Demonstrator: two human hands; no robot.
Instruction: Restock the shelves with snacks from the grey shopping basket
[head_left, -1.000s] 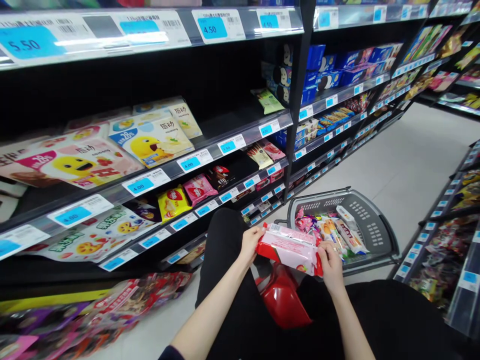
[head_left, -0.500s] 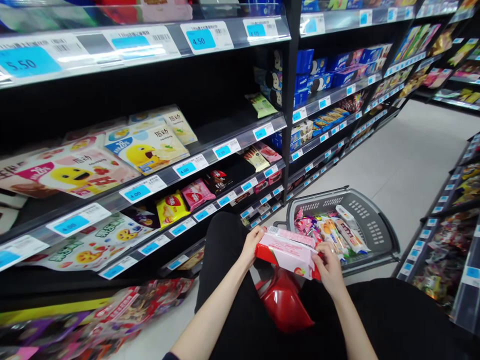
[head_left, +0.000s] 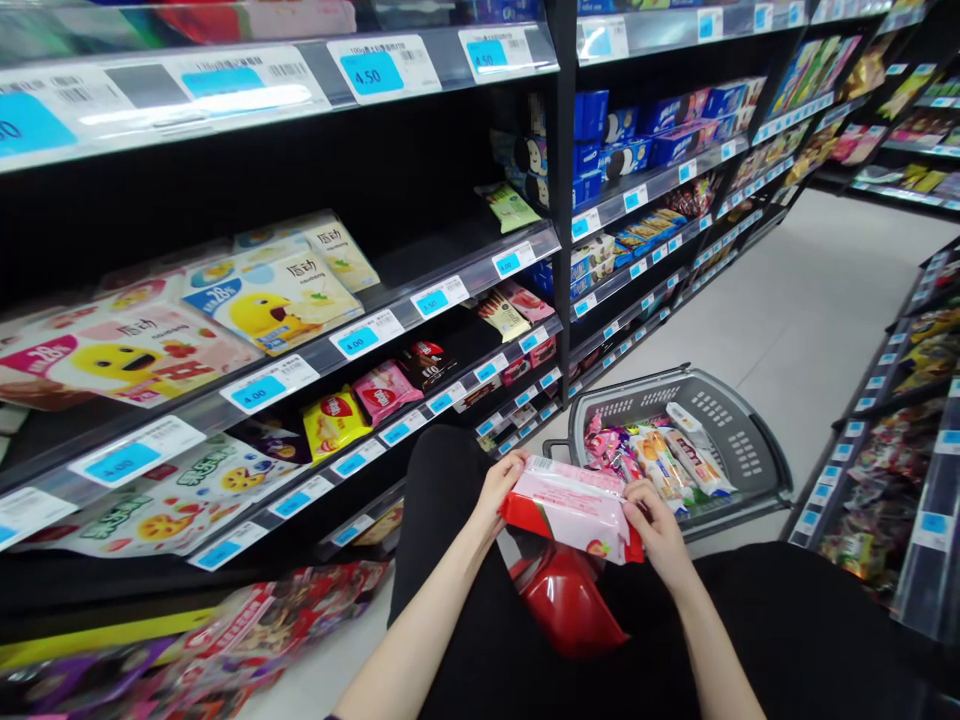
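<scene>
Basket, grey plastic: landmark for this entry; stands on the floor, a number of wrapped snacks lying inside.

Packet, pink and red: one; held in the air just on the person's side of the basket, overlapping the near left part of its rim in view. Long side across the lap, slightly lower at the right end; fine print and a barcode uppermost.

Hands, two, well apart: left hand pinching the packet's left end; right hand pinching its right end, thumb on the upper side, nearer the basket.

Handling note (judgement): the end grips suit the piece, leaving the print uncovered; light, even pressure should spare what is probably brittle content. A small tilt would help if the glossy film throws glare. Pulling the ends apart could strain the seals.

Red glossy object: one; nearer the person than the basket, between the legs; kind not determinable.

Shelf stock, left of the basket: yellow packet, pink packet, cartoon-faced boxes farther left and higher.
</scene>
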